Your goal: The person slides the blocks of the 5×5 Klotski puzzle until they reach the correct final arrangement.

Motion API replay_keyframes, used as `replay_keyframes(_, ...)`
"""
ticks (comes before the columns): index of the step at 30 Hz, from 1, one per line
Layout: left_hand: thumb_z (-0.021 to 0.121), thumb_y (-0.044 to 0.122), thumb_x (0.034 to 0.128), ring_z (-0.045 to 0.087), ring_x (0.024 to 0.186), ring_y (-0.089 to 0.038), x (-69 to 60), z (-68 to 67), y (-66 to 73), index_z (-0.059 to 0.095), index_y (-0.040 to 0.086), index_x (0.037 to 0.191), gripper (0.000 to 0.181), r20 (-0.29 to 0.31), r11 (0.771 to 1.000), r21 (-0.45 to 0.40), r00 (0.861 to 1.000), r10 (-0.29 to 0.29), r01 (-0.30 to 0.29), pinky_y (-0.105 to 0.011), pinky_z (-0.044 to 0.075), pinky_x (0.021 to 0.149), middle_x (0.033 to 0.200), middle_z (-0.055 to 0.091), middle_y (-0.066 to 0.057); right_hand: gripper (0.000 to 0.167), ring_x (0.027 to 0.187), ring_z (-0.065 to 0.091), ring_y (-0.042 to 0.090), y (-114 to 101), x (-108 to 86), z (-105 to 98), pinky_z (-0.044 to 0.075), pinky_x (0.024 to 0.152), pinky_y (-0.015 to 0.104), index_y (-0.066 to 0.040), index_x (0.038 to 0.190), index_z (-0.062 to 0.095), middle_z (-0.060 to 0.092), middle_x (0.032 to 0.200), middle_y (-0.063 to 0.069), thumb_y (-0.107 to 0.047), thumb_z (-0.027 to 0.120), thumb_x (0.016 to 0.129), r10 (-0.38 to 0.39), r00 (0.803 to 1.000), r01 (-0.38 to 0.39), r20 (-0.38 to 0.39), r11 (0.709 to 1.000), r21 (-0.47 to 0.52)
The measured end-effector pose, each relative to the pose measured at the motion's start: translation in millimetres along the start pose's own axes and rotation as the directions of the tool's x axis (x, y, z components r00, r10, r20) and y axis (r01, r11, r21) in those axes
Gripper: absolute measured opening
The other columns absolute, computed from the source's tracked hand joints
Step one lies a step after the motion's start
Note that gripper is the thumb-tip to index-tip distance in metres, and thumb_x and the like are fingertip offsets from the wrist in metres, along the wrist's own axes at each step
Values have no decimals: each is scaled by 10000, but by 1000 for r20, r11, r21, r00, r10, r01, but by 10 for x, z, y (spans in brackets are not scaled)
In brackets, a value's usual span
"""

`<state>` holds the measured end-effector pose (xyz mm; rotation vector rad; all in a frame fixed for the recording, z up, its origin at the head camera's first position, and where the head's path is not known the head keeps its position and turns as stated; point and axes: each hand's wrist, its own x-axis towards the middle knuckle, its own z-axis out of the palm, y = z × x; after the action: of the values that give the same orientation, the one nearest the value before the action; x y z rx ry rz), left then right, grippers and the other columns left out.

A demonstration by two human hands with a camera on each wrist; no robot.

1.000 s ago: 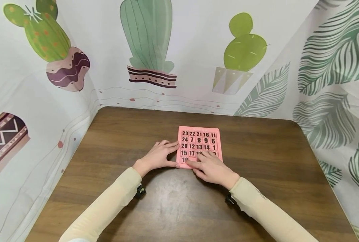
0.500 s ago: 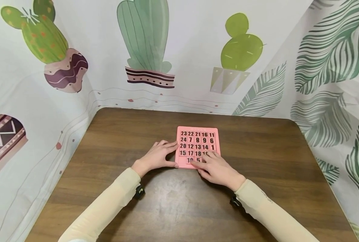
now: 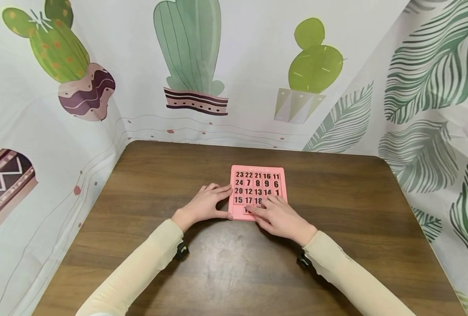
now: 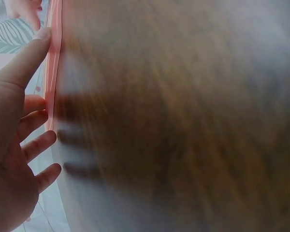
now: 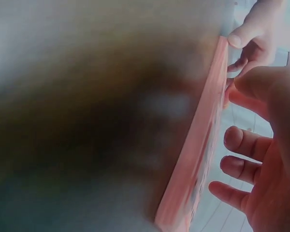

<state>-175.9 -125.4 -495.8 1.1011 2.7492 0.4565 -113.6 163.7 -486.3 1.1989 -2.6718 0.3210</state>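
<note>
On the table [image 3: 226, 267] lies the pink number board [image 3: 257, 168]. The left hand [image 3: 204, 204], fingers loose, touches its left edge; the right hand [image 3: 280, 218], gripping nothing, lays a fingertip on a tile [image 3: 246, 212] beside the board's near-left gap [image 3: 237, 210]. Seemingly tile-sliding, calling for light, level pressure.

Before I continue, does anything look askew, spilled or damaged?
Nothing askew, spilled or damaged shows. The pink number board lies flat on the table. Only its bottom-left slot stands out: it is bare, though a sliding puzzle likely needs that gap. The right hand covers part of the board.
</note>
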Motion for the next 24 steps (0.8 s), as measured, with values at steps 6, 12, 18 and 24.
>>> replay_keyframes(6,771,637,842,456,1349,-274,-5,-10,-2,495,116,1561,931,1,1000,-4,1000,-2,2,-508,382,1040,1634,429,-36,383,1034,586,337,-12,180,21,469,961,547,-234,1370,714,650,988,62,-278,664,993,47,997,-47,62,999,-1)
replay_keyframes(12,758,644,851,440,1362,-285,-10,-34,24,483,110,1566,934,14,1000,-1,1000,-6,6,-516,359,1070,1640,418,-37,393,1093,619,394,-3,300,55,442,1031,576,-242,1398,695,669,1094,116,-275,616,1014,83,990,-81,112,997,-21)
replay_keyframes(18,756,650,850,436,1372,-287,-11,-26,23,486,118,1566,932,15,1000,5,1000,0,0,-519,353,1082,1638,423,-31,382,1120,617,431,-4,313,83,423,1065,611,-246,1382,707,657,1068,124,-287,624,1011,94,988,-91,121,995,-29)
replay_keyframes(24,761,656,841,444,1363,-279,-17,-30,13,488,118,1565,942,13,1000,3,1000,-3,3,-514,354,1083,1637,424,-32,373,992,608,380,-30,290,82,472,981,600,-256,1361,723,647,976,96,-273,658,994,76,993,-74,85,997,-23)
